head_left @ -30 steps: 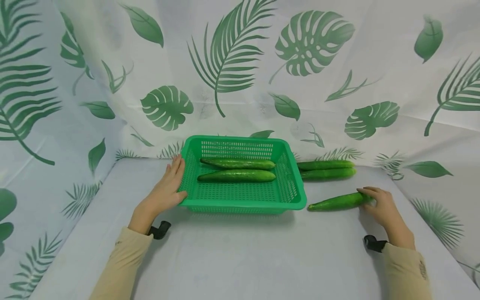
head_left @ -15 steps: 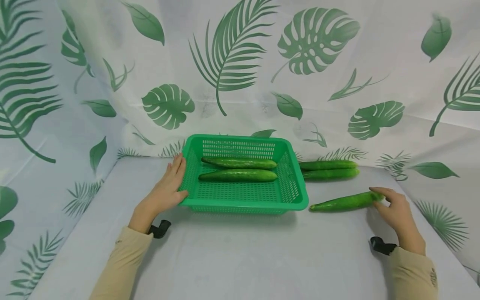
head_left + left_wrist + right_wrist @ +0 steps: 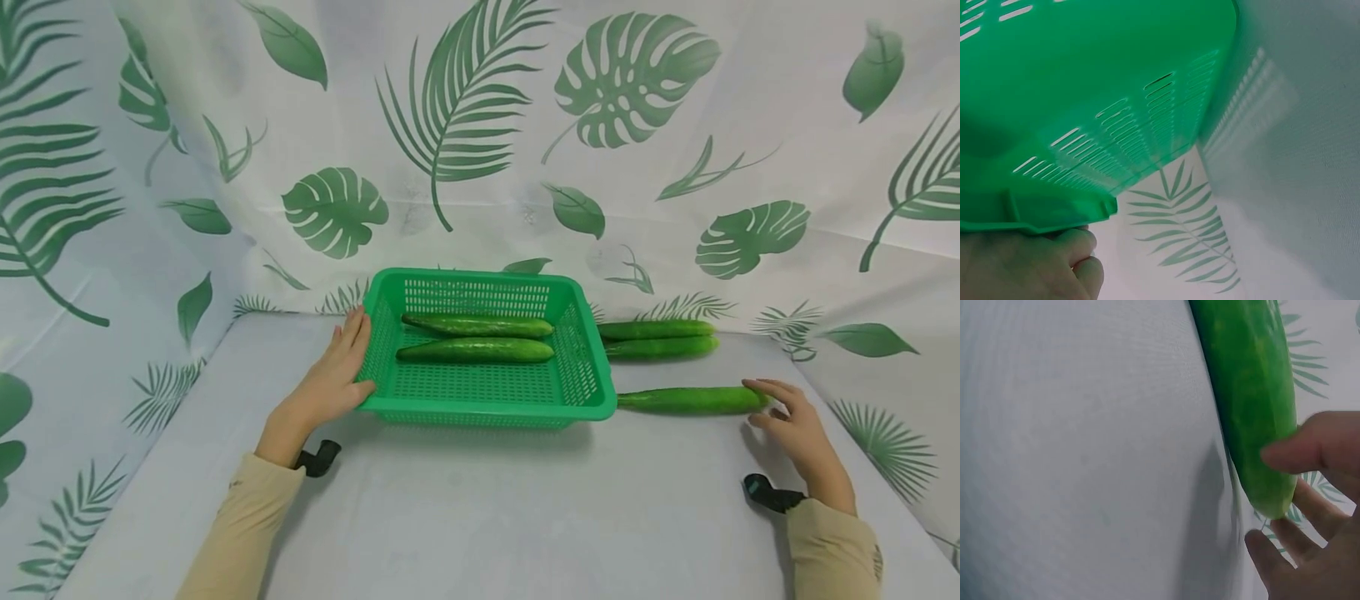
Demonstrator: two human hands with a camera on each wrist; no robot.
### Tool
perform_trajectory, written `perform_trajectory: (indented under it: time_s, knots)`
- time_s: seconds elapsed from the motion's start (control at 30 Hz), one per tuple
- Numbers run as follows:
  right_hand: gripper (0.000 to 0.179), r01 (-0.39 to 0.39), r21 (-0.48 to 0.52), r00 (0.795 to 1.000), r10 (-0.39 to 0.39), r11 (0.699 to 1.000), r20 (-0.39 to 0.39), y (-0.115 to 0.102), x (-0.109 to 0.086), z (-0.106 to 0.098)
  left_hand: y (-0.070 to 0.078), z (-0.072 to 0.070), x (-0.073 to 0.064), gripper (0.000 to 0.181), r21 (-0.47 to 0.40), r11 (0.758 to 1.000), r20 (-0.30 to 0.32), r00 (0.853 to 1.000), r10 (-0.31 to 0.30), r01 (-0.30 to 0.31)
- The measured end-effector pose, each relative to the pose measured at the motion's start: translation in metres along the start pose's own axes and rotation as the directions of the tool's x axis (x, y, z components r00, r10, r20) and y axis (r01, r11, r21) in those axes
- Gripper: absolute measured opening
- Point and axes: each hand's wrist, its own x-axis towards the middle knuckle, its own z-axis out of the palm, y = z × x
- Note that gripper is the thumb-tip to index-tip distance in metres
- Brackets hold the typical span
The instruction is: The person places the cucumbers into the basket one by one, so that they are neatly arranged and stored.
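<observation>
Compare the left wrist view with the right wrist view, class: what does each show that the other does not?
Only the left wrist view shows the slotted green basket, with the left hand at its rim. Only the right wrist view shows a cucumber, with the right hand at its rounded end. Both share the pale table surface and green leaf print.

You have a basket (image 3: 487,411) in solid bright green. The cucumbers inside (image 3: 476,350): dark green. The pair by the table's back edge (image 3: 660,347) and your single cucumber toward the right edge (image 3: 693,401): lighter green, tips yellowish. Table (image 3: 480,517): plain pale grey-white. Cloth beyond its back edge (image 3: 495,246): white, printed with green leaves and fronds. Your sleeves (image 3: 240,521): beige.
</observation>
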Motion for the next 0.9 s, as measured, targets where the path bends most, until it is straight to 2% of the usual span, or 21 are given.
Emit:
perform_trajectory:
  time_s: [0.23,0.33,0.63,0.9]
  knots:
    - [0.060,-0.099,-0.026,0.994,0.100,0.995,0.035,0.0015,-0.0054,-0.0038,0.0014,0.0003,-0.0008,0.091,-0.006,1.000,-0.023,1.000,0.014,-0.014]
    - [0.061,-0.103,-0.010,0.994,0.104,0.995,0.044,0.0039,-0.0068,-0.0057,0.0014,0.0008,-0.0010,0.090,-0.008,1.000,-0.038,0.999,0.024,-0.024]
    - [0.072,-0.200,0.043,0.978,0.197,0.979,0.065,0.0083,-0.0080,-0.0052,0.0008,-0.0002,-0.0003,0.089,0.003,1.000,-0.021,1.000,0.013,-0.013]
    - [0.072,-0.212,0.062,0.976,0.208,0.975,0.058,0.0071,-0.0103,-0.0045,0.0009,0.0005,-0.0007,0.088,0.008,1.000,-0.027,1.000,0.015,-0.015]
